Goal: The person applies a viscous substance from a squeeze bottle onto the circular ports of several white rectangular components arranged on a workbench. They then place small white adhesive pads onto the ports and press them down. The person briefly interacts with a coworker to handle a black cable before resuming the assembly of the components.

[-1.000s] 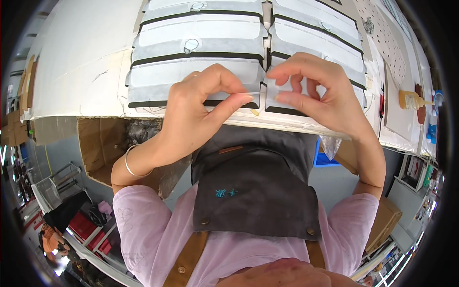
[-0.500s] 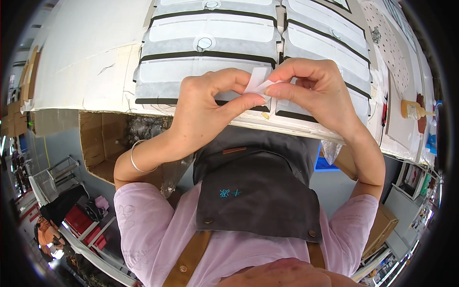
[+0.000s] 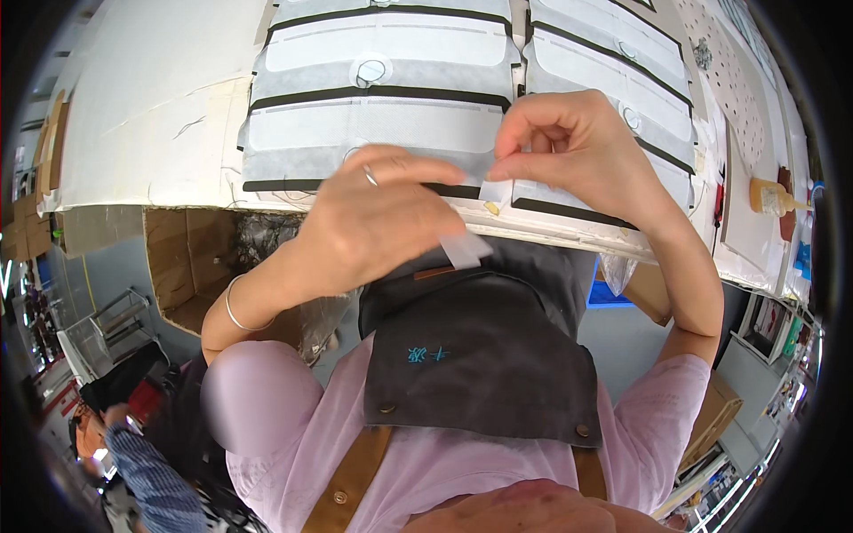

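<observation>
My right hand (image 3: 577,147) pinches a small white strip (image 3: 498,190) between thumb and fingertips, above the table's near edge. Over that same edge, to the left, is my left hand (image 3: 373,213), turned back up with a ring on one finger. From beneath it sticks another white strip (image 3: 466,250), held on the thumb side; the exact grip is hidden. Beneath and beyond my hands, flat white panels (image 3: 373,124) with black edges overlap in two columns. Round clear discs, such as this disc (image 3: 369,72), sit on several of them.
A small yellowish scrap (image 3: 492,209) lies on the table edge. To the right are a bottle (image 3: 771,198) with yellowish contents and a perforated board (image 3: 724,84). An open cardboard box (image 3: 182,262) stands below the table at left. Another person's sleeved arm (image 3: 151,471) shows at lower left.
The strips, together between both hands before, are now apart. My left hand has turned over and drawn back toward me with one; the right keeps the other. A person's arm has appeared lower left.
</observation>
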The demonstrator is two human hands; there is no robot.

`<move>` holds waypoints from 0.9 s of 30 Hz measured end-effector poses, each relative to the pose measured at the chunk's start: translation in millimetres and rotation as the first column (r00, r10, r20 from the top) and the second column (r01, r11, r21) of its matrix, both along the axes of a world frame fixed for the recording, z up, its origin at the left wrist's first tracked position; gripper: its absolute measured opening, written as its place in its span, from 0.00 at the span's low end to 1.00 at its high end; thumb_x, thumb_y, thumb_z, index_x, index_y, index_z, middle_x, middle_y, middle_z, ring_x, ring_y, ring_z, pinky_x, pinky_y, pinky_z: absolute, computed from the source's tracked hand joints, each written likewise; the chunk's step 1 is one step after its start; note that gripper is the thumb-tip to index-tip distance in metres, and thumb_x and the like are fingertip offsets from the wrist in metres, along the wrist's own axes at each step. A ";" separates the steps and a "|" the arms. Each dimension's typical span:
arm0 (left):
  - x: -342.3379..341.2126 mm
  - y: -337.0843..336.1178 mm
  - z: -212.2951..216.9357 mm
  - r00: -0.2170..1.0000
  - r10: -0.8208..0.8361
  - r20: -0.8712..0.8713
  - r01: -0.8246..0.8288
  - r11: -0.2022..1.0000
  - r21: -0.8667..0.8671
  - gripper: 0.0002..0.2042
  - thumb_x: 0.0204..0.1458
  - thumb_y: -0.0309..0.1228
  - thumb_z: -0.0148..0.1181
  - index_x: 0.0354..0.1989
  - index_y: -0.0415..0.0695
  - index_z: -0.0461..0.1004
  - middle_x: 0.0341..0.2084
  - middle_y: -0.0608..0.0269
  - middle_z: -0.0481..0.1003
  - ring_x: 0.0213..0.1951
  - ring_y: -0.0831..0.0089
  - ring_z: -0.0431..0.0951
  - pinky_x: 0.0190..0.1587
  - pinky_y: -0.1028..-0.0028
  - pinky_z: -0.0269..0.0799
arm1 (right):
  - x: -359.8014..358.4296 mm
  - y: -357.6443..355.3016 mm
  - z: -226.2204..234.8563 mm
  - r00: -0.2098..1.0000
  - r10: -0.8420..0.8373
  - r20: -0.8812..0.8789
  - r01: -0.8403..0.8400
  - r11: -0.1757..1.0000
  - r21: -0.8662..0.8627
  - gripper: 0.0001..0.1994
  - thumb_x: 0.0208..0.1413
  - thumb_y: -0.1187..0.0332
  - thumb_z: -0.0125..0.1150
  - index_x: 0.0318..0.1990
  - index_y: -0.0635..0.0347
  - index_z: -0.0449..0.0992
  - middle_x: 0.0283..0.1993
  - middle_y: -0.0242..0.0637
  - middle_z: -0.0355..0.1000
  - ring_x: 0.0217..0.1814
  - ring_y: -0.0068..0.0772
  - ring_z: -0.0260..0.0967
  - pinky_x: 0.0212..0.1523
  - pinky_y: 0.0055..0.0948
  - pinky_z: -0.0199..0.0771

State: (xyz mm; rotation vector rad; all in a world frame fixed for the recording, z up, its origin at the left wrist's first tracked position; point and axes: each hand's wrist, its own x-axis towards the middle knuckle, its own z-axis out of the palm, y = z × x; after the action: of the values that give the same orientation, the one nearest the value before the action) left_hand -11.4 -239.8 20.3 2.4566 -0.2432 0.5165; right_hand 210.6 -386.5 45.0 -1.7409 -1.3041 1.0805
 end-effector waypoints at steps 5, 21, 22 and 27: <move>-1.1 -14.6 -10.6 0.993 -0.117 0.020 0.115 0.990 0.081 0.05 0.44 0.29 0.68 0.29 0.45 0.80 0.28 0.65 0.79 0.59 0.59 0.78 0.55 0.58 0.69 | -2.5 3.8 -5.7 0.967 -0.023 0.254 -0.010 0.992 0.129 0.08 0.50 0.68 0.73 0.31 0.60 0.78 0.23 0.32 0.73 0.22 0.23 0.61 0.25 0.28 0.62; 4.8 -21.6 -10.6 0.982 -0.140 -0.125 0.161 0.971 0.178 0.06 0.44 0.28 0.67 0.30 0.43 0.80 0.26 0.64 0.77 0.65 0.59 0.71 0.69 0.50 0.59 | 1.2 4.1 -14.8 0.865 -0.199 0.461 -0.011 0.911 0.413 0.10 0.49 0.74 0.70 0.40 0.55 0.80 0.41 0.32 0.76 0.34 0.36 0.74 0.32 0.31 0.74; 3.9 -24.5 -11.4 0.984 -0.128 -0.123 0.148 0.973 0.174 0.06 0.44 0.28 0.67 0.30 0.43 0.80 0.26 0.64 0.77 0.66 0.59 0.71 0.69 0.50 0.59 | 3.5 2.9 -13.5 0.846 -0.215 0.487 -0.015 0.904 0.426 0.11 0.49 0.75 0.69 0.42 0.54 0.80 0.44 0.32 0.75 0.36 0.37 0.74 0.33 0.32 0.76; 3.1 -27.6 -9.9 0.984 -0.111 -0.140 0.133 0.978 0.158 0.06 0.43 0.28 0.67 0.30 0.43 0.79 0.26 0.64 0.77 0.66 0.59 0.71 0.70 0.50 0.58 | 4.3 -15.1 -20.6 0.639 -0.117 0.760 -0.298 0.873 0.385 0.16 0.45 0.77 0.64 0.44 0.54 0.81 0.48 0.30 0.75 0.43 0.34 0.75 0.36 0.31 0.78</move>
State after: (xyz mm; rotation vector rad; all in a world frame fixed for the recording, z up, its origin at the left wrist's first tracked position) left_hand -8.3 -267.4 10.4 2.6055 -0.3946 0.2908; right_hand 214.9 -401.6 24.4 -1.7798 -1.9839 -0.0702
